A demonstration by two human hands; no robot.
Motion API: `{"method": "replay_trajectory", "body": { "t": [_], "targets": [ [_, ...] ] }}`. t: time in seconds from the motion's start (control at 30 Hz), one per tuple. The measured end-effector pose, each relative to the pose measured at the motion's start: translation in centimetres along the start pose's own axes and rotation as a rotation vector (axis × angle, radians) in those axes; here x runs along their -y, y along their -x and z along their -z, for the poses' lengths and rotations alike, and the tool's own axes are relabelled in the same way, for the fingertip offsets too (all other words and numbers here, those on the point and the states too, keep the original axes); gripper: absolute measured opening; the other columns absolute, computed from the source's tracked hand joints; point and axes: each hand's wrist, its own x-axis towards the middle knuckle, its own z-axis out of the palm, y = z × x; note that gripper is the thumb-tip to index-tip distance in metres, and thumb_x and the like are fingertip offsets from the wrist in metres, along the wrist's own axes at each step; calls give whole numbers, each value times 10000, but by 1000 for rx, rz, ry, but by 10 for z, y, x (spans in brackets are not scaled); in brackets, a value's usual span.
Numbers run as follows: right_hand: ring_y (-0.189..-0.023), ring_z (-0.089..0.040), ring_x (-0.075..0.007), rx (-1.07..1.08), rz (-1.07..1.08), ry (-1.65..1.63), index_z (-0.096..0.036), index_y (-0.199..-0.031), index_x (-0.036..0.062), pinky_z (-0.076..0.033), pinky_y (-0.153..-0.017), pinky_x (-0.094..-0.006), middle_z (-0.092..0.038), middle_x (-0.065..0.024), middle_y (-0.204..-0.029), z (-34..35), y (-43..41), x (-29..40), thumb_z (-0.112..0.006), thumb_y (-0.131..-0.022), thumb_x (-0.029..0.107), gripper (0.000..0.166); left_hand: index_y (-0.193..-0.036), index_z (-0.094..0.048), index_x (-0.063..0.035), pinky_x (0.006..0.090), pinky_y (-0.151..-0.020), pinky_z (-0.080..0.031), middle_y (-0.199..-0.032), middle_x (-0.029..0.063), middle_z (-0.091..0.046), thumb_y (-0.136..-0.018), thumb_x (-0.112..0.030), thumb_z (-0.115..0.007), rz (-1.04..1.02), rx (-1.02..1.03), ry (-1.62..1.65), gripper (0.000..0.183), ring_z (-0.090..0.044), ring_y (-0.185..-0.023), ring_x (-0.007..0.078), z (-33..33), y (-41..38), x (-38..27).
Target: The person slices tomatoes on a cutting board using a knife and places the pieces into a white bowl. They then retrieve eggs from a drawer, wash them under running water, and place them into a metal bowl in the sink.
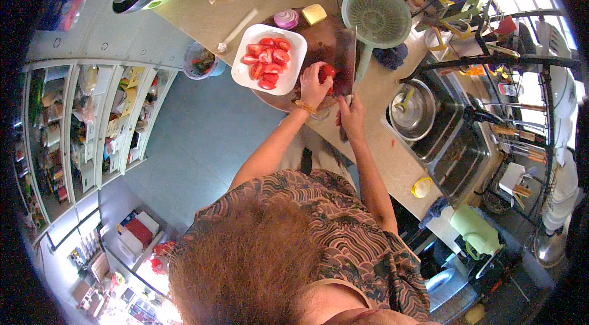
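Observation:
My left hand [314, 84] holds a piece of red tomato [327, 72] down on a round, dark cutting board [322, 44]. In my right hand [352, 117] is the handle of a broad-bladed kitchen cleaver [348, 58]. Its blade stands just right of the tomato, and I cannot tell whether the two touch. Beside my left hand, a white square bowl [294, 74] of cut tomato wedges [271, 57] overlaps the board's left side. Behind the bowl lie a cut purple onion [286, 19] and a pale yellow block [314, 14].
A green long-handled colander [376, 16] sits behind the cleaver. To the right are a sink [455, 159] with a metal basin [412, 111] and a crowded dish rack [520, 60]. A waste bin [201, 61] stands off the counter's left edge, near shelves [96, 127].

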Motion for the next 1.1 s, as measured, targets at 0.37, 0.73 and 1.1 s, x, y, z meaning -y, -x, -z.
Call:
{"method": "replay_trajectory", "body": {
  "t": [0.37, 0.73, 1.1],
  "targets": [
    [-358, -456, -107, -45, 73, -30, -456, -769, 9, -356, -318, -256, -470, -37, -486, -4, 3, 11, -540, -831, 149, 175, -1028, -441, -69, 372, -775, -396, -888, 105, -546, -893, -323, -398, 464, -274, 590, 291, -541, -859, 256, -36, -3, 12],
    [-517, -498, -241, -283, 833, 948, -478, -747, 80, -404, -441, -310, -512, -91, -649, 109, 39, 61, -568, -711, 87, 97, -1128, -438, -34, 336, -790, -451, -1019, 95, -525, -840, -280, -476, 663, 307, 1236, 380, -518, -930, 199, -19, 2, -37],
    [-550, -501, -161, -433, 928, 1239, -472, -729, 91, -415, -477, -283, -461, -20, -600, 182, 95, 71, -564, -672, 106, 109, -1024, -474, -38, 270, -736, -475, -938, 73, -588, -846, -177, -539, 433, 882, 1063, 235, -566, -842, 141, -45, -11, -174]
  ]
}}
